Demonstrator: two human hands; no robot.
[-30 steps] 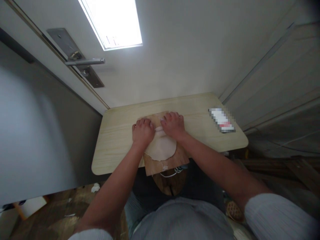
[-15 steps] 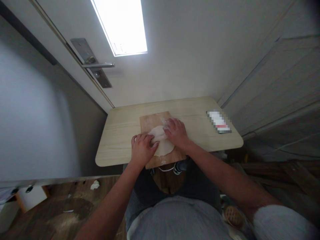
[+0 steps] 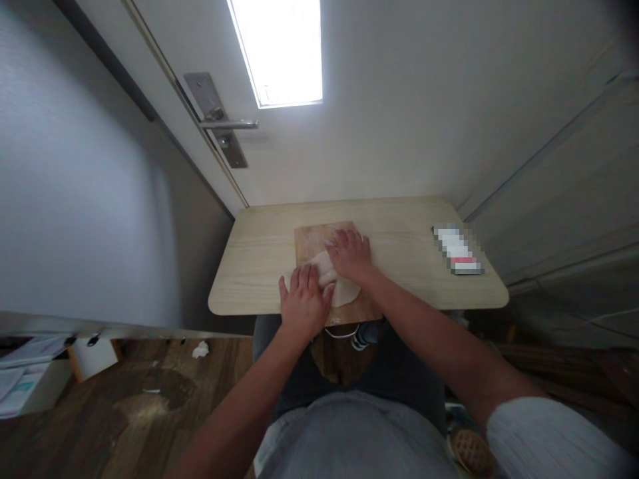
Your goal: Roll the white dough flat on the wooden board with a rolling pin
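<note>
A thin, pale sheet of dough lies on a wooden board dusted with flour. My left hand lies over the dough's left side, thumb apart and fingers stretched forward. Across the upper right part of the dough and board, my right hand rests with its fingers extended and whitened by flour. Between the hands runs a pale rounded ridge; whether it is a rolling pin or a fold of dough I cannot tell. My palms hide part of the dough.
The board sits on a small light-wood table against a white door with a metal handle. A phone-like thing, blurred out, lies at the table's right. Crumpled tissue and a box of papers are on the floor.
My view has turned slightly left, so everything appears shifted right. My left hand's fingers are now straighter and flatter over the dough. My right hand stays at the upper right.
</note>
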